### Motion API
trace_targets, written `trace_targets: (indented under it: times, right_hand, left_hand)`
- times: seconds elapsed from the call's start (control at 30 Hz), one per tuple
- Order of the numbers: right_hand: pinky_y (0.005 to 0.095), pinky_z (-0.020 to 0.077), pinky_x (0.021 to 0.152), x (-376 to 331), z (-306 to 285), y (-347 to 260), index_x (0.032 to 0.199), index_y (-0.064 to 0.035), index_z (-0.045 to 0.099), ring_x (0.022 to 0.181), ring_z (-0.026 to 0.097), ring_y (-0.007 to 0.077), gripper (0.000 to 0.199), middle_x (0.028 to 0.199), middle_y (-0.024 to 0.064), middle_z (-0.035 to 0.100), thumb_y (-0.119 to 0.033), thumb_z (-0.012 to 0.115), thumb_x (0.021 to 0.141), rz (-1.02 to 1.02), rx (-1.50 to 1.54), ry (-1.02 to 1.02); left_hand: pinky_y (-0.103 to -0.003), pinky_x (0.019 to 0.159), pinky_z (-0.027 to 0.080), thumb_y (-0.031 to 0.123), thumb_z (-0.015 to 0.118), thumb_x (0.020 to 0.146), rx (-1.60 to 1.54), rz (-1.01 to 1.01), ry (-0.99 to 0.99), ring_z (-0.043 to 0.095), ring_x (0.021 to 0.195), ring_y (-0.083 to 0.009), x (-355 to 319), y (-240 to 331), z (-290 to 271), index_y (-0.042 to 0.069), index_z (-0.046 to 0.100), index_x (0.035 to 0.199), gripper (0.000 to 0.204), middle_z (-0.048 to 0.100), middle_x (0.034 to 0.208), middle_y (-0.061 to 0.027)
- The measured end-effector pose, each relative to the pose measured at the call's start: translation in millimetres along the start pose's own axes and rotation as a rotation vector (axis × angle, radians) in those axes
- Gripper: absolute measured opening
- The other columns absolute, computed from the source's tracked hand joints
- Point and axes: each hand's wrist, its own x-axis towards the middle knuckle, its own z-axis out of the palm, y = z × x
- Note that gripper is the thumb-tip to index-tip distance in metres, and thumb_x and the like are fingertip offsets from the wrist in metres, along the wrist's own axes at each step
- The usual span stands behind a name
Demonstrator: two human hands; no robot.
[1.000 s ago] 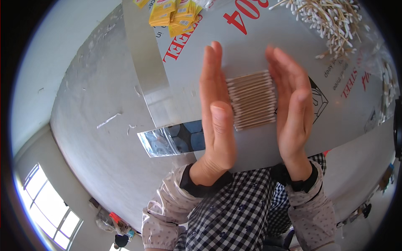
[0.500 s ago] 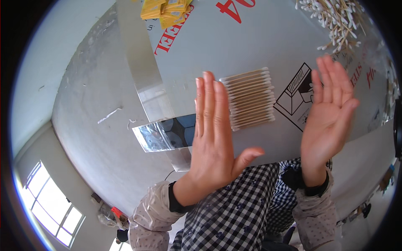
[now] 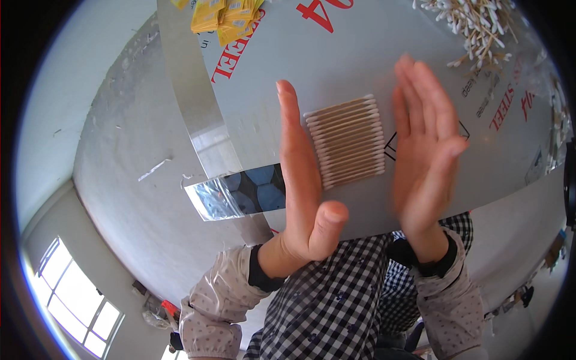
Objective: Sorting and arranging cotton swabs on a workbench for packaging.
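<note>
Several cotton swabs (image 3: 347, 143) lie side by side in a flat, neat row on the grey metal sheet (image 3: 258, 102), their white tips at the left and right. My left hand (image 3: 302, 186) stands on edge along the left tips, fingers straight and thumb out, with nothing in it. To the right of the row, my right hand (image 3: 425, 156) is held upright with outstretched fingers, also holding nothing. A small gap shows between it and the right tips. Partly behind my left hand lies a clear and blue-patterned plastic bag (image 3: 237, 192).
A loose heap of cotton swabs (image 3: 480, 30) is at the far right. Yellow printed packets (image 3: 225, 19) are piled at the far left. The sheet's near edge runs just ahead of my checked apron (image 3: 330, 300). A window (image 3: 78, 297) shows at lower left.
My right hand has moved left, toward the swab row. My left hand has turned onto its edge beside the left tips. The whole view has shifted slightly.
</note>
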Motion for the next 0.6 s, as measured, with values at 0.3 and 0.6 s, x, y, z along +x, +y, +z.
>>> trace_targets:
  times: [0.3,0.6]
  right_hand:
    - [0.0401,0.021,0.113,9,-6,-8,0.141,0.004,0.026,0.137,0.028,0.0295,0.079,0.145,0.0221,0.031,-0.06,0.019,0.095,0.061,-0.262,-0.029]
    - [0.0308,0.0453,0.077,-2,9,-63,0.107,0.0068,0.058,0.088,0.056,0.0187,0.024,0.102,0.0143,0.061,-0.006,0.054,0.086,-0.357,-2.194,-0.926]
  left_hand:
    - [-0.045,0.113,0.01,0.052,0.05,0.09,0.186,0.094,-0.021,-0.001,0.143,-0.0372,9,-6,-10,-0.011,-0.003,0.144,0.097,-0.009,0.152,-0.0287]
    - [-0.045,0.113,0.018,0.069,0.047,0.072,1.408,-0.018,-0.448,0.022,0.141,-0.0331,-7,7,4,-0.005,0.029,0.142,0.104,0.025,0.15,-0.0205]
